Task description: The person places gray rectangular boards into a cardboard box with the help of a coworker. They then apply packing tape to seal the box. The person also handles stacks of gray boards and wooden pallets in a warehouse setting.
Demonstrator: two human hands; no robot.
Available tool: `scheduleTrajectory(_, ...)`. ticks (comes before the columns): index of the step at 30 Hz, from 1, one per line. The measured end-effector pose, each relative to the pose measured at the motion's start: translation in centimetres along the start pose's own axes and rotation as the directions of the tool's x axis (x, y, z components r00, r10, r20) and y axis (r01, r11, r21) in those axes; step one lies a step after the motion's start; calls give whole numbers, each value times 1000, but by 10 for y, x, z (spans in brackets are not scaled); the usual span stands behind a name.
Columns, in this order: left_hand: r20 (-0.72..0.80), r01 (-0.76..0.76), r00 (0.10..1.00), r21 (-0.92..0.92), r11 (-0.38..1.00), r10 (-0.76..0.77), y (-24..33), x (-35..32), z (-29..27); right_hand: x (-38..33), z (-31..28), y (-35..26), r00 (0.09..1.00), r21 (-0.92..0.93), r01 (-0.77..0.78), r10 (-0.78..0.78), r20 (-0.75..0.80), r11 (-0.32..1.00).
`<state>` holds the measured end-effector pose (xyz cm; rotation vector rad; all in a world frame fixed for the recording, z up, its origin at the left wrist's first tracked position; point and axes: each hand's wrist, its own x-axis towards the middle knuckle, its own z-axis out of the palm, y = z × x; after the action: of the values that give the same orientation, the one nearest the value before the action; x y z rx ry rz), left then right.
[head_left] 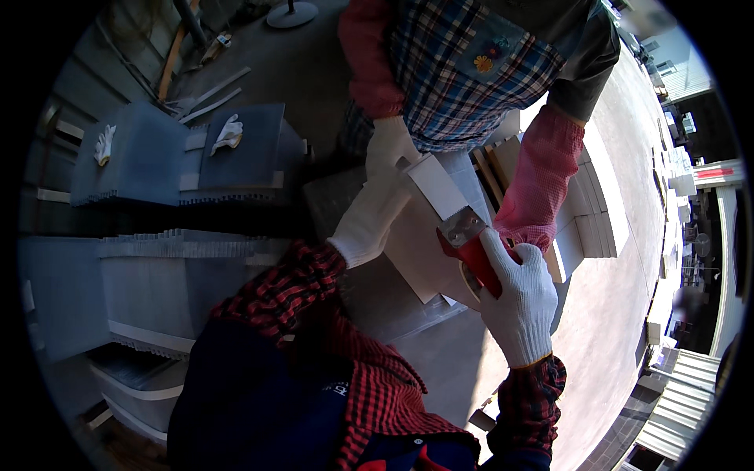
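My right hand [518, 302], in a white knit glove, is closed round a red tape dispenser [481, 259] with a metal front plate. The plate meets the end of a narrow white face of a white box or board piece [438, 188]. My left hand [369, 220], also gloved in white, lies against the left side of this white piece. Its fingers blend into the white surfaces and I cannot make out their grip. Across from me, a co-worker's white-gloved hand [391, 141] is beside my left fingertips. That person's other hand is mostly hidden behind my right hand and the dispenser.
A co-worker in a plaid apron [463, 78] and red sleeves [542, 173] stands opposite. Strapped stacks of grey sheets [141, 290] fill the left, with white gloves [228, 133] on a stack behind. White boards [593, 208] are piled at the right. A round stand base [292, 14] is at the top.
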<state>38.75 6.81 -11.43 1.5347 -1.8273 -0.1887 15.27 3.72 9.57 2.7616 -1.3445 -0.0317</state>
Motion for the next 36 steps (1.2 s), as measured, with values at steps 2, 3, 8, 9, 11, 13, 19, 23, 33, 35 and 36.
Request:
scheduleTrajectory(2, 337, -232, 933, 298, 926, 125, -20, -33, -8, -14, 2, 14, 999, -2, 13, -13, -35, 1000)
scheduleTrajectory(3, 613, -180, 790, 250, 951, -11, -37, -60, -6, -20, 3, 16, 997, 11, 25, -24, -69, 1000)
scheduleTrajectory(8, 137, 190, 973, -17, 982, -186, -21, -53, -84, -56, 3, 32, 996, 56, -10, 15, -93, 998)
scheduleTrajectory(9, 73, 138, 988, -22, 990, -137, -7, -34, -101, -64, 7, 37, 994, 76, -1, 9, -110, 997)
scheduleTrajectory(11, 28, -37, 999, -1, 999, 37, 27, 14, -123, -88, 6, 49, 995, 73, -52, 58, -86, 996)
scheduleTrajectory(13, 100, -270, 960, 66, 961, 263, 58, 55, -118, -109, 7, 61, 992, 49, -74, 79, -94, 996)
scheduleTrajectory(19, 484, -605, 717, 73, 793, 502, 113, 108, -20, -185, 18, 103, 978, 107, -165, 176, -111, 981)
scheduleTrajectory(23, 440, -635, 715, 85, 768, 543, 137, 94, 29, -231, 43, 130, 972, 149, -148, 172, -160, 978)
scheduleTrajectory(33, 489, -587, 725, 69, 807, 485, 186, 77, 45, -256, 110, 154, 949, 231, -87, 151, -276, 969)
scheduleTrajectory(35, 500, -572, 709, -5, 820, 497, 200, 78, 37, -253, 112, 154, 953, 215, -75, 133, -272, 974)
scheduleTrajectory(36, 450, -556, 742, 0, 831, 496, 201, 73, 39, -249, 113, 152, 955, 208, -69, 125, -269, 976)
